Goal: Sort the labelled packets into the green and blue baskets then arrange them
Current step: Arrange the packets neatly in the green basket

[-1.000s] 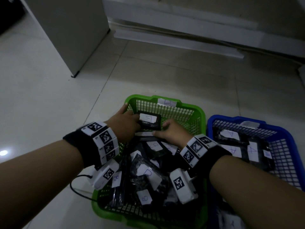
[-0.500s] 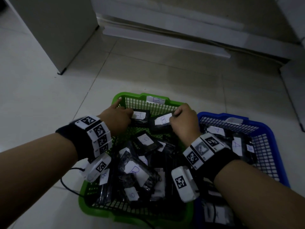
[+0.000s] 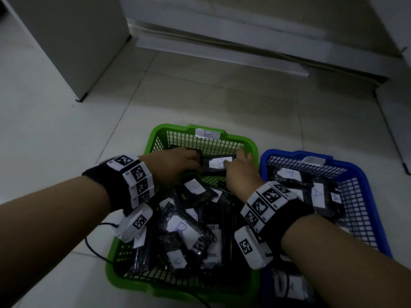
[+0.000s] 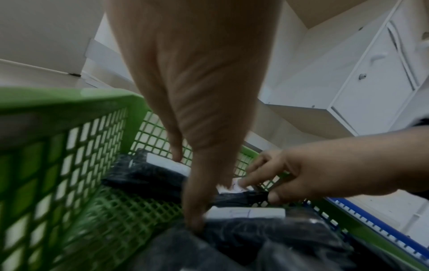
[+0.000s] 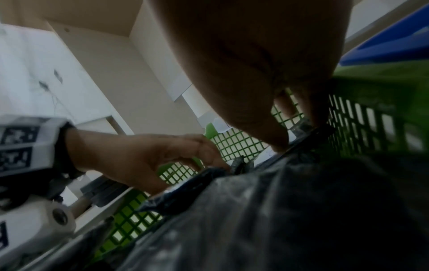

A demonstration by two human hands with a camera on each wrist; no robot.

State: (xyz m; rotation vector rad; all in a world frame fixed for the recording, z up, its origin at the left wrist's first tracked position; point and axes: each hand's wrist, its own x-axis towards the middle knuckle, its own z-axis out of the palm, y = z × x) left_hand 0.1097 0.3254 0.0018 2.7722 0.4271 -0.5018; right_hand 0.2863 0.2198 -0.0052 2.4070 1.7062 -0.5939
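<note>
The green basket (image 3: 241, 141) carries a B tag on its far rim and holds several black packets with white labels. My left hand (image 3: 195, 162) reaches into its far left corner. There its fingers and thumb (image 4: 195, 220) hold a black packet (image 4: 144, 176) lying flat, mostly hidden under the hand in the head view. My right hand (image 3: 235, 162) pinches a second labelled packet (image 3: 216, 163) beside it, against the far wall, index finger on the label (image 4: 243, 183). The blue basket (image 3: 373, 178) to the right holds packets marked A.
Loose packets (image 3: 182, 230) pile up in the near half of the green basket under both wrists. A black cable (image 3: 93, 250) trails over the tiled floor at the left. A white cabinet (image 3: 66, 41) stands far left and a white unit (image 3: 395, 107) stands to the right.
My right hand has carried its packet to the right and lowered it beside the one under my left hand. The left hand has stayed in the far left corner.
</note>
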